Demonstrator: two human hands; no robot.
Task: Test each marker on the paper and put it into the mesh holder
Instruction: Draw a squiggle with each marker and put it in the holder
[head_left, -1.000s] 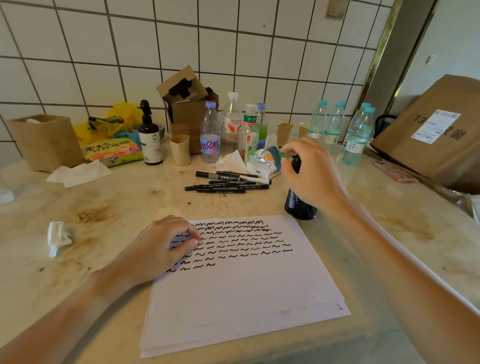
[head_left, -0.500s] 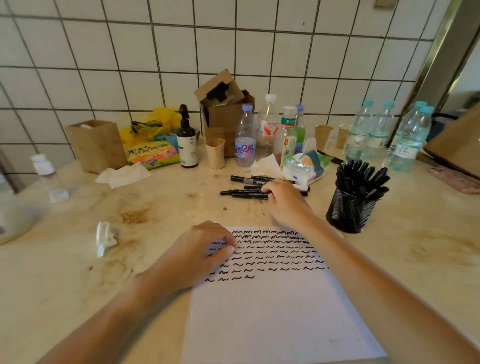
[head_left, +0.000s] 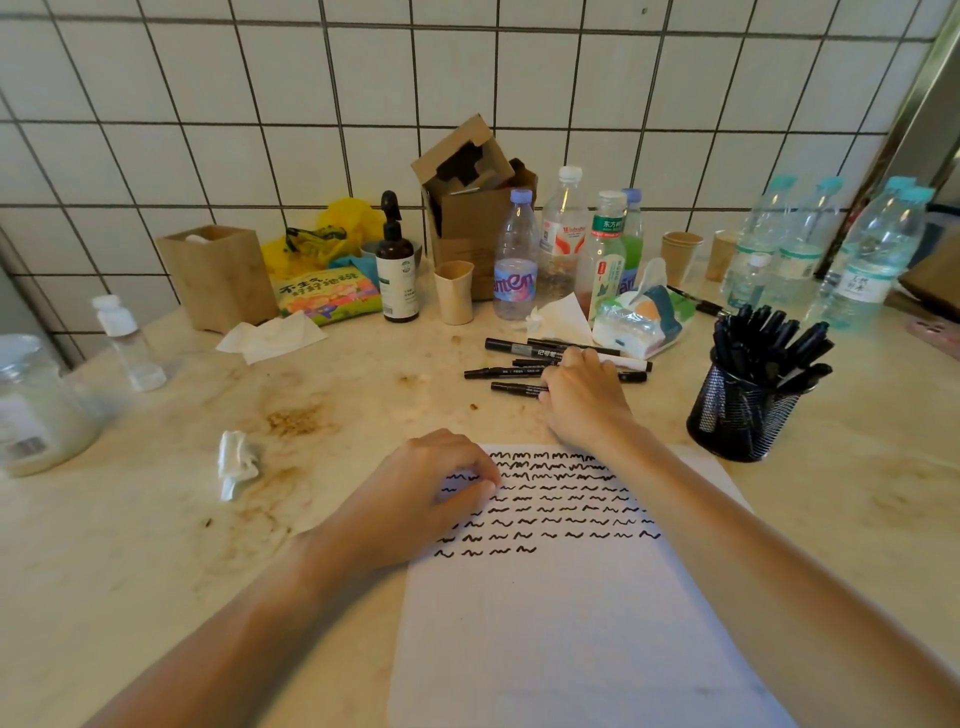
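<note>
While the left hand (head_left: 431, 493) rests on the upper left part of the paper (head_left: 561, 597) with its fingers curled under and nothing in them, the right hand (head_left: 584, 395) lies palm down over the loose markers (head_left: 511, 358) on the counter (head_left: 156, 545). The right fingers curl down onto the marker shafts; whether one marker is actually gripped cannot be told, since the hand covers the contact. The markers lie roughly parallel, just beyond the top edge of the paper, caps pointing left. The paper carries rows of short black squiggles across its upper half; the last row stops partway. The holder (head_left: 737, 421) stands upright to the right of the hand, near the paper's top right corner, and is packed with black markers. Behind the markers stand bottles (head_left: 514, 265), a wipes pack (head_left: 641, 325) and a cardboard box (head_left: 475, 208) against the tiled wall
</note>
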